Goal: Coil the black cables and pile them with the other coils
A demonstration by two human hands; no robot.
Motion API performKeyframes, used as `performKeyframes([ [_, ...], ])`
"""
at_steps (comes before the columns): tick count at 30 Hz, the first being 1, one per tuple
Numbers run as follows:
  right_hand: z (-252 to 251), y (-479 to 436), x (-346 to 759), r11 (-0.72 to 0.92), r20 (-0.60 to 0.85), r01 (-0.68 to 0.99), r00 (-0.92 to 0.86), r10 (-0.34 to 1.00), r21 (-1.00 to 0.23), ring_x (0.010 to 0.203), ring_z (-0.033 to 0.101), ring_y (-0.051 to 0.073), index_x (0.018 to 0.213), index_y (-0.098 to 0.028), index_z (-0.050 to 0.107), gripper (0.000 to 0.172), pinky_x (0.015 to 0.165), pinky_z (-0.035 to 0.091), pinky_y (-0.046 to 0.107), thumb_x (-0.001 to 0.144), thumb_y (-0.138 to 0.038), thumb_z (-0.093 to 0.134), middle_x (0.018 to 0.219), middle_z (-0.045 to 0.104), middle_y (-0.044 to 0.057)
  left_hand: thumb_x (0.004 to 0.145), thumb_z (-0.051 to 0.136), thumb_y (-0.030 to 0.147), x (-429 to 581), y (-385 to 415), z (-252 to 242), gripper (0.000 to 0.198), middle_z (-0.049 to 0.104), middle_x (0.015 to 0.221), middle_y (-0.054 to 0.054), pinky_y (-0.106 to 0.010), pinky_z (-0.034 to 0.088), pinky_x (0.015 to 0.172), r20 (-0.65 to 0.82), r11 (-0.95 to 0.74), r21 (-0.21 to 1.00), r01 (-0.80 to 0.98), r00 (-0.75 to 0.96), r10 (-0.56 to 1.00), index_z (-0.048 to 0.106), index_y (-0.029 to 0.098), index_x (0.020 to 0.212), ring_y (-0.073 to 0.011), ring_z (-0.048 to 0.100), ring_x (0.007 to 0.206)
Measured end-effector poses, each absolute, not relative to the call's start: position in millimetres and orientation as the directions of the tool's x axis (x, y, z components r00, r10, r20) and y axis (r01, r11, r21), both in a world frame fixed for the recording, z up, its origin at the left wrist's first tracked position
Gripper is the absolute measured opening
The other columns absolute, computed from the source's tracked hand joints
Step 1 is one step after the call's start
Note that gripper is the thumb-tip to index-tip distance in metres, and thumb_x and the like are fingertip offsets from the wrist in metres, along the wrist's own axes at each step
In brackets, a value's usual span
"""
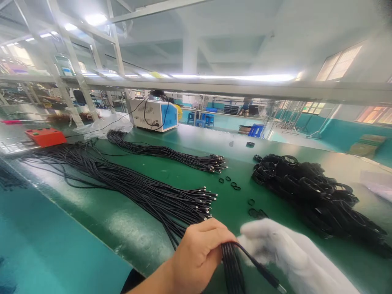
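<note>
My bare left hand is closed around a coiled black cable, whose strands hang side by side below the fingers. One end of it sticks out to the right, with a metal-tipped plug. Close beside the coil, my right hand, in a white glove, has its fingers bent toward the cable. They are blurred and partly hidden, so their grip is unclear. Beyond my left hand lies a long bundle of black cables with metal connectors. A second cable bundle lies farther back.
Coiled black cables are heaped at the right of the green table. Several small black rings lie mid-table. A red box stands at the left, a white and blue machine at the back. A shelf beam crosses above.
</note>
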State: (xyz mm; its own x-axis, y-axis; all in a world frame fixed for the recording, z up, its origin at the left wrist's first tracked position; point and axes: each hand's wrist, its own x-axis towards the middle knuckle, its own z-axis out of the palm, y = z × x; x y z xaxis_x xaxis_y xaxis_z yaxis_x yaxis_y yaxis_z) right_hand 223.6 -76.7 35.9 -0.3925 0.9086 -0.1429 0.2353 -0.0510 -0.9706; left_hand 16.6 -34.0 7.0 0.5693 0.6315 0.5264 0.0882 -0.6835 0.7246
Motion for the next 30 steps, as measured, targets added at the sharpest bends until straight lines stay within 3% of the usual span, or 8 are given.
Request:
performKeyframes([
  [4, 31.7, -70.8, 216.8, -0.077, -0.196, 0.352, -0.315, 0.929, -0.933, 0.106, 0.054, 0.031, 0.137, -0.029, 0.035, 0.076, 0.086, 0.046, 0.037, 0.070, -0.041, 0.067, 0.112, 0.060, 0.009, 0.087, 0.042, 0.005, 15.4, -31.1, 11.7, 0.030, 0.063, 0.091, -0.004, -0.019, 0.045, 0.077, 0.459, -0.622, 0.773, 0.127, 0.566, 0.685, 0.066, 0.019, 0.099, -0.0121, 0.058, 0.085],
  [6, 28.3, -65.1, 208.8, -0.073, -0.209, 0.351, -0.365, 0.907, -0.933, 0.100, 0.057, 0.030, 0.137, -0.028, 0.035, 0.080, 0.084, 0.046, 0.037, 0.065, -0.038, 0.071, 0.105, 0.062, 0.008, 0.086, 0.041, 0.004, 14.3, -29.7, 12.6, 0.032, 0.063, 0.091, -0.004, -0.019, 0.045, 0.077, 0.435, -0.602, 0.787, 0.138, 0.568, 0.699, 0.066, 0.020, 0.098, -0.0123, 0.058, 0.085],
  [15, 16.4, -47.9, 173.6, -0.089, -0.119, 0.086, -0.464, 0.878, -0.992, 0.085, 0.061, 0.022, 0.118, -0.021, 0.048, 0.070, 0.078, 0.051, 0.035, 0.054, -0.018, 0.076, 0.097, 0.059, 0.003, 0.083, 0.041, 0.001, 14.6, -26.2, 10.3, 0.032, 0.062, 0.091, -0.002, -0.020, 0.044, 0.077, 0.394, -0.560, 0.802, 0.208, 0.520, 0.757, 0.066, 0.020, 0.091, -0.0125, 0.057, 0.083],
  [18, 12.9, -46.3, 171.4, -0.211, -0.146, -0.069, -0.515, 0.845, -0.975, 0.075, 0.063, 0.021, 0.114, -0.018, 0.049, 0.056, 0.072, 0.053, 0.038, 0.062, -0.019, 0.070, 0.087, 0.060, 0.003, 0.082, 0.041, 0.003, 17.3, -25.4, 11.2, 0.034, 0.062, 0.092, -0.002, -0.022, 0.044, 0.078, 0.356, -0.522, 0.811, 0.264, 0.485, 0.799, 0.067, 0.022, 0.093, -0.0133, 0.057, 0.084],
  [23, -2.1, -41.6, 179.7, -0.339, -0.060, -0.332, -0.631, 0.774, -0.880, 0.089, 0.061, 0.025, 0.105, -0.012, 0.055, 0.039, 0.067, 0.055, 0.037, 0.072, -0.028, 0.065, 0.095, 0.060, 0.012, 0.078, 0.052, 0.013, 18.5, -23.4, 17.8, 0.026, 0.063, 0.082, 0.001, -0.023, 0.044, 0.068, 0.199, -0.352, 0.853, 0.386, 0.381, 0.903, 0.061, 0.023, 0.100, -0.0139, 0.057, 0.074],
  [27, -13.5, -38.9, 181.2, -0.361, -0.069, -0.360, -0.620, 0.782, -0.860, 0.091, 0.061, 0.022, 0.106, -0.010, 0.057, 0.036, 0.072, 0.054, 0.037, 0.077, -0.029, 0.063, 0.096, 0.061, 0.013, 0.076, 0.052, 0.016, 21.7, -19.5, 18.9, 0.014, 0.063, 0.074, 0.002, -0.023, 0.043, 0.062, 0.146, -0.312, 0.833, 0.457, 0.362, 0.921, 0.062, 0.022, 0.083, -0.0137, 0.056, 0.069],
  [30, -17.1, -38.7, 177.4, -0.359, -0.066, -0.374, -0.608, 0.791, -0.855, 0.090, 0.060, 0.021, 0.102, -0.009, 0.059, 0.033, 0.073, 0.053, 0.036, 0.077, -0.029, 0.064, 0.093, 0.060, 0.011, 0.074, 0.052, 0.017, 25.3, -18.3, 14.3, 0.014, 0.061, 0.067, 0.004, -0.021, 0.041, 0.053, 0.045, -0.190, 0.877, 0.441, 0.319, 0.947, 0.059, 0.022, 0.085, -0.0118, 0.053, 0.059],
])
